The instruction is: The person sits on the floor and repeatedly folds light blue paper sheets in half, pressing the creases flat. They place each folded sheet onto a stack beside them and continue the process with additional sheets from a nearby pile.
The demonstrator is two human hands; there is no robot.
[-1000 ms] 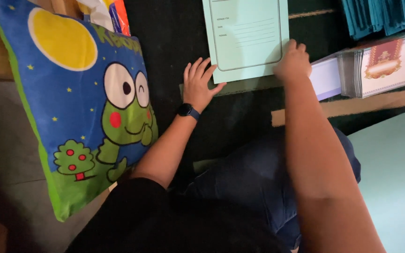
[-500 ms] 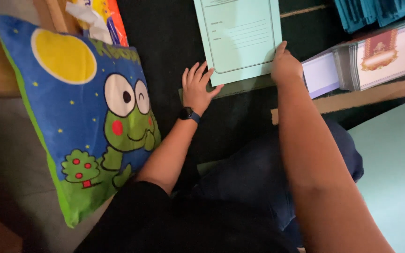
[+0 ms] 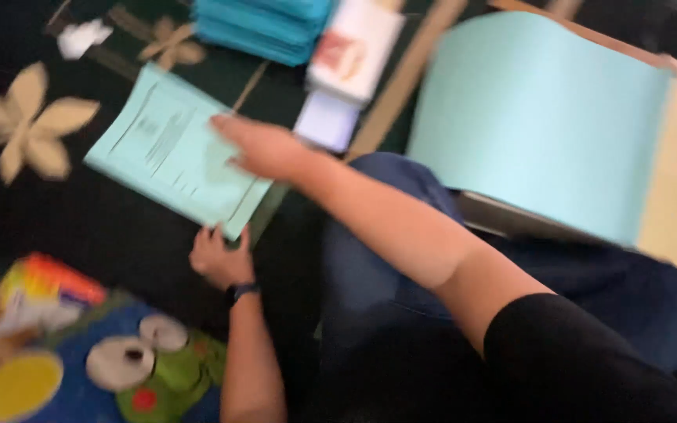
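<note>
A light green paper folder (image 3: pixel 168 149) lies on a dark carpet with tan flower shapes. My right hand (image 3: pixel 256 147) rests flat on the folder's right part, fingers pointing left. At the folder's near corner sits my left hand (image 3: pixel 219 258), a black watch on its wrist; whether it grips the edge is blurred. I sit with my legs in blue trousers (image 3: pixel 401 258) under my right arm.
A stack of teal folders (image 3: pixel 264 23) and a pile of white booklets (image 3: pixel 354 51) lie beyond the folder. A large light green sheet (image 3: pixel 542 117) stands at the right. A blue frog cushion (image 3: pixel 119 368) lies near left.
The view has swung round and blurred; the cushion now sits at the bottom left. Both hands stay at the green folder, the right one now further onto its face.
</note>
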